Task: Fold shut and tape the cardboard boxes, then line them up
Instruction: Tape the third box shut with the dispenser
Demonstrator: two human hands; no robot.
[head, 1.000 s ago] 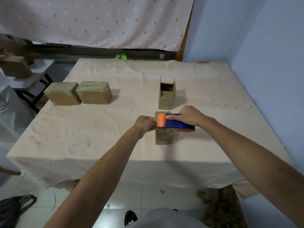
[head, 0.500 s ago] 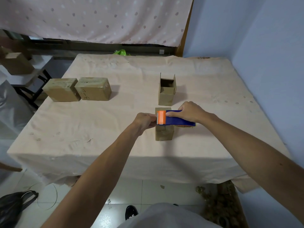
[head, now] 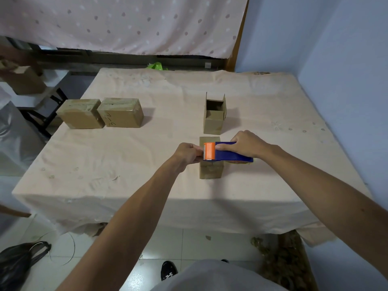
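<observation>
You are in the taping step for the third box. Your right hand (head: 248, 143) is wrapped around the blue tape dispenser (head: 231, 154), and this grip is closed firmly on its body, with the forefinger lying along the top toward the orange cutter head (head: 209, 151). The dispenser lies across the top of the small closed cardboard box (head: 210, 170), which stands directly under your two hands, near the front edge of the counter (head: 147, 164).

Your left hand (head: 188, 153) is just to the left of the cutter head, the fingers pressed together as if they pinch the free end of the tape. The tape itself is too thin and clear to see, so I cannot tell for sure that it is caught there.

Just beyond your right grip stands the open cardboard box (head: 214, 114), its flaps upright; it waits for folding. Far to the left of your left hand, two taped boxes (head: 100, 113) sit side by side, touching, already in a row.

I judge that the next move needs the left fingers to press the tape end down on the left side of the box, while the right hand pulls the dispenser to the right across the seam. Keep the box from sliding; it is light and the cloth is loose.
</observation>
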